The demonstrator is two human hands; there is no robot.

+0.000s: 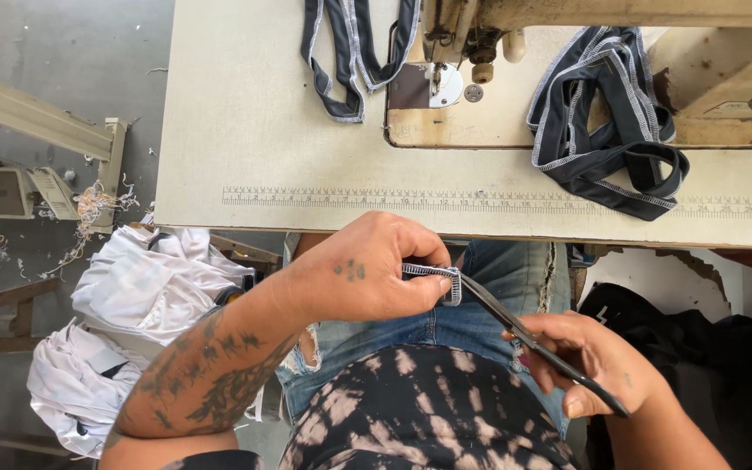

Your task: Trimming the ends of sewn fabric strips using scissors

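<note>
Surroundings, as I see them from the head camera. Far side: a cream worktable (245,113) with a printed measuring scale (498,201) along its near edge. Set into it, a worn sewing machine (567,17), its needle plate (446,87) at far centre. Two heaps of dark straps with white stitched edges lie on the table: one (350,61) far left of the needle, one (607,122) far right, overlapping the scale. Left, below table level: a pile of white garments (145,287) and thread scraps (89,209) on the grey floor. Right: black cloth (698,348). Nothing stands between my hands and the table edge.

Item in hand: a short dark strap piece (433,274), edged with white overlock stitching, its end folded down. It sits near centre, over my lap, just short of the table edge.

Left hand (367,270): closed, pinching the strap piece between thumb and fingers. Right hand (594,361): curled round black scissors (533,344), whose tip touches the strap's end.
</note>
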